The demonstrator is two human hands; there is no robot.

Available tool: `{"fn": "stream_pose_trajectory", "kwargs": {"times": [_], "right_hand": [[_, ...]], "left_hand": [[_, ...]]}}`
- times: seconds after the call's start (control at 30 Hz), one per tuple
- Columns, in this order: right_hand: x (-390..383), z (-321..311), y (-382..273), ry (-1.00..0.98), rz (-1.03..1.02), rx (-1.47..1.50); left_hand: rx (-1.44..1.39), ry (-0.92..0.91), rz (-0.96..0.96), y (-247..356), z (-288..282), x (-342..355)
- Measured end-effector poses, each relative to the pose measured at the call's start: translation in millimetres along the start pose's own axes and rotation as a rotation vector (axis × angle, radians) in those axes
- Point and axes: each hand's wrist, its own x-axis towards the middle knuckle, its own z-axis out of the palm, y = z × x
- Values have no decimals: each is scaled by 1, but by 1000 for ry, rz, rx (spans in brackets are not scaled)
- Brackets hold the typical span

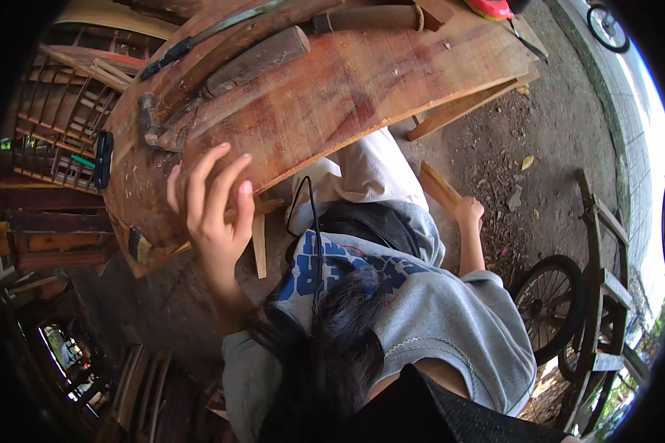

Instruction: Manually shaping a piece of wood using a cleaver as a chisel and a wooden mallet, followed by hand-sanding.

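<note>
My left hand [216,210] is raised over the near left part of a worn wooden table [362,81]. Its fingers are spread and curved, with nothing between them. Nearest to it on the tabletop lies a hammer [149,122] with a dark metal head. Low on the right, beside my leg, the fingers of my right hand [471,213] are closed around the end of a short flat piece of wood [440,186]. How far the wood reaches into the palm is hidden.
Farther back on the table are a wooden block [262,60], a handled wooden tool [369,18] and a red tape measure [490,7]. A brush [138,245] sits at the left corner. Wooden racks [59,125] stand left; a wheeled wooden frame [595,280] stands right.
</note>
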Motion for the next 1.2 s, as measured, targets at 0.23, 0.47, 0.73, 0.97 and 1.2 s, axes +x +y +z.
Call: {"fn": "stream_pose_trajectory", "kwargs": {"times": [0.23, 0.47, 0.73, 0.97, 1.2], "right_hand": [[4, 4, -12, -33, 20, 8], [-20, 9, -3, -73, 53, 47], [1, 56, 29, 22, 185, -26], [0, 70, 33, -73, 123, -2], [-30, 66, 69, -110, 142, 56]], "left_hand": [[49, 150, -62, -10, 31, -1], [204, 291, -74, -7, 41, 2], [148, 434, -106, -2, 42, 6], [131, 439, -128, -4, 45, 2], [108, 488, -140, -2, 44, 2]]}}
